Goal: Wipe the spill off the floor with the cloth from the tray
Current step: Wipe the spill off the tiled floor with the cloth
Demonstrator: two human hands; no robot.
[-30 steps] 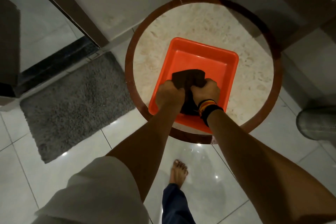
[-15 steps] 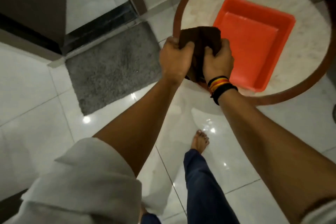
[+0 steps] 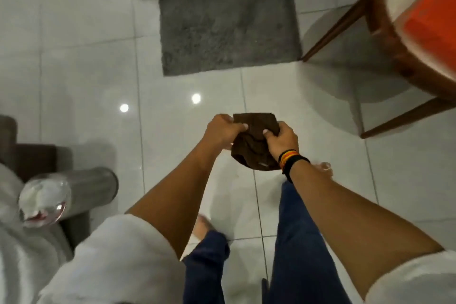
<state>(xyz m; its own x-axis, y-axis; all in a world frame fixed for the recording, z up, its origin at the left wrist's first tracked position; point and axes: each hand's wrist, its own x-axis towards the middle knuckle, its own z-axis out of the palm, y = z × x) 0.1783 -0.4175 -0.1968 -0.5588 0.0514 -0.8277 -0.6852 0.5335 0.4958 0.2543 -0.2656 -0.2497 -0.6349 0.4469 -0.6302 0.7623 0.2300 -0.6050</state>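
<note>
A dark brown cloth point(image 3: 254, 140) hangs bunched over the white tiled floor point(image 3: 86, 76), held between both hands. My left hand point(image 3: 223, 132) grips its left edge and my right hand point(image 3: 280, 137), with bands at the wrist, grips its right side. The orange tray point(image 3: 429, 17) sits on the round table point(image 3: 385, 32) at the top right, partly cut off by the frame edge. I cannot make out a spill on the glossy tiles, which show only light reflections.
A grey mat point(image 3: 229, 32) lies ahead by a doorway. The table's wooden legs point(image 3: 404, 116) slant to the floor at right. A metal cylinder point(image 3: 91, 187) and a wine glass point(image 3: 44, 202) are at the left. My legs and bare feet are below the hands.
Both hands lifted the cloth out of the tray and carried it left, away from the table, over the open floor. The view swung left, leaving the tray at the top right.
</note>
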